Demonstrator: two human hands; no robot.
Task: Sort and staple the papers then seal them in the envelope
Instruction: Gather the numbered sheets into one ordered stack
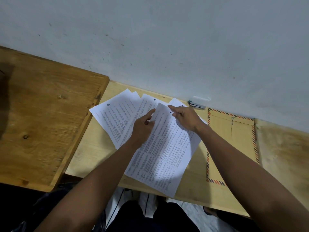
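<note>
Several printed white sheets lie fanned on the light wooden table. The top sheet, marked 1, lies nearest me and reaches over the front edge. A sheet marked 5 is at the left. My left hand pinches the upper left edge of the top sheet. My right hand presses flat on its upper right part, index finger stretched out. A brown envelope with a striped border lies to the right, flap side up. A small stapler rests by the wall.
A darker wooden table adjoins on the left, slightly higher. The grey wall runs directly behind both tables. My legs and a strip of floor show below the front edge.
</note>
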